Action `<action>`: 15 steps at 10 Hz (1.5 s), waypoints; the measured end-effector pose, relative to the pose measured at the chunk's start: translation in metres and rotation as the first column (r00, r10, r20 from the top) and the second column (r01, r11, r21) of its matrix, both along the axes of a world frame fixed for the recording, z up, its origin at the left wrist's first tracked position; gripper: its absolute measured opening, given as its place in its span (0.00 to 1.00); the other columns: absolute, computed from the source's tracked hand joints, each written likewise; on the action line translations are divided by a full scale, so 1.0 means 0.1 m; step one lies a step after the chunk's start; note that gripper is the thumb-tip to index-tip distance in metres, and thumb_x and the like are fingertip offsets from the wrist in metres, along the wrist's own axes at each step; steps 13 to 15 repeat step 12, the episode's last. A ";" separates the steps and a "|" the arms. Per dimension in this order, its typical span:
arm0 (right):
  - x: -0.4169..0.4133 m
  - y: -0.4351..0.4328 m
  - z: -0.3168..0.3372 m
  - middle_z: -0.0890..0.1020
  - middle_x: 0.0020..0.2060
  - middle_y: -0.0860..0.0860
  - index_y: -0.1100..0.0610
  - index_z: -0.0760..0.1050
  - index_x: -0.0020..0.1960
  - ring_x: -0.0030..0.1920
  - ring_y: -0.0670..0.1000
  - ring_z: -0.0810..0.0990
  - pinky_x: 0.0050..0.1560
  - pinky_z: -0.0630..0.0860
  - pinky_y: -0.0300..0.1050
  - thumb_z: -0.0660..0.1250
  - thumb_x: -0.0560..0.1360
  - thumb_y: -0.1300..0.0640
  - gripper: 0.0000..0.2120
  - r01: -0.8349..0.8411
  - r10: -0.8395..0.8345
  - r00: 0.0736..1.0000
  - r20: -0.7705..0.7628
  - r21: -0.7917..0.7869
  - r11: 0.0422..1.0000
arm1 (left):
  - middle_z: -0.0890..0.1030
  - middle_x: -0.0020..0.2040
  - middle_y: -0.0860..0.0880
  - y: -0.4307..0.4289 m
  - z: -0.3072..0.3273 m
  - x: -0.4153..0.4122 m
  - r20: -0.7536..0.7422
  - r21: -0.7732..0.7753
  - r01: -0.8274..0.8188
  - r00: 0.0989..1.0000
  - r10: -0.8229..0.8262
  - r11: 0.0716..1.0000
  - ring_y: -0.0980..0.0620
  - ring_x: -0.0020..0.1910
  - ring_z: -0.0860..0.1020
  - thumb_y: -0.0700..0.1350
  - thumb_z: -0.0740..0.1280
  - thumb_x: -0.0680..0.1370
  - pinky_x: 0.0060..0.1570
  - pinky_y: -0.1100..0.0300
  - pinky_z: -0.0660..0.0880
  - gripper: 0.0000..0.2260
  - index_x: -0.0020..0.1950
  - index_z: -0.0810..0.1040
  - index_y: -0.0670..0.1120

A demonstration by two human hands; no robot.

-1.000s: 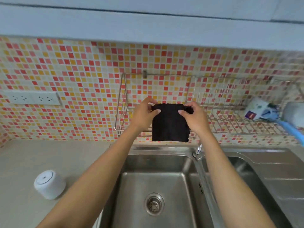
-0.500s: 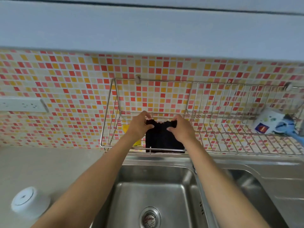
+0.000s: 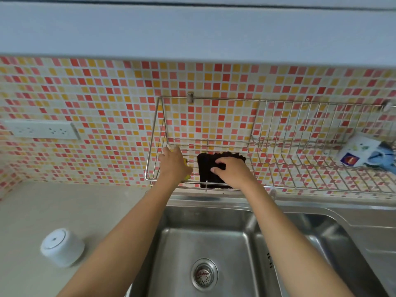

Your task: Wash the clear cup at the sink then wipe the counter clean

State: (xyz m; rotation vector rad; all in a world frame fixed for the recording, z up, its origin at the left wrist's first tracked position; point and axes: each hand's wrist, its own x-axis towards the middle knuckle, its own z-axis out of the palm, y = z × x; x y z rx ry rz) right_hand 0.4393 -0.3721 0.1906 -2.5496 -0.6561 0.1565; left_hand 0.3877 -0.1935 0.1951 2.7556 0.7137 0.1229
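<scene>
Two hands (image 3: 174,166) (image 3: 232,173), one black cloth (image 3: 206,168), one white cup (image 3: 62,247), one wire rack (image 3: 300,146), one sink (image 3: 214,239)

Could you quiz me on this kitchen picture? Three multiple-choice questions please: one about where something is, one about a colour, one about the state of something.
1. Where does the black knitted cloth lie?
A. in the steel sink basin
B. on the wall-mounted wire rack
C. on the beige counter

2. What colour is the upside-down round cup on the counter?
A. white
B. blue
C. red

3. What is the right hand doing?
A. hanging free
B. turning a tap
C. resting on the cloth

Answers: B, the cloth sits on the rack wires above the sink; A, the cup looks white; C, its fingers lie on the cloth.
</scene>
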 end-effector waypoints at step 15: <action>-1.84 -0.20 -0.26 0.54 0.77 0.55 0.58 0.49 0.78 0.77 0.55 0.48 0.76 0.48 0.56 0.42 0.83 0.45 0.27 0.091 -0.064 0.976 0.208 -0.125 0.988 | 0.37 0.79 0.49 0.04 -0.13 -1.94 0.071 0.050 0.406 0.910 -0.409 0.912 0.49 0.78 0.38 0.62 0.47 0.82 0.75 0.52 0.42 0.33 0.79 0.36 0.48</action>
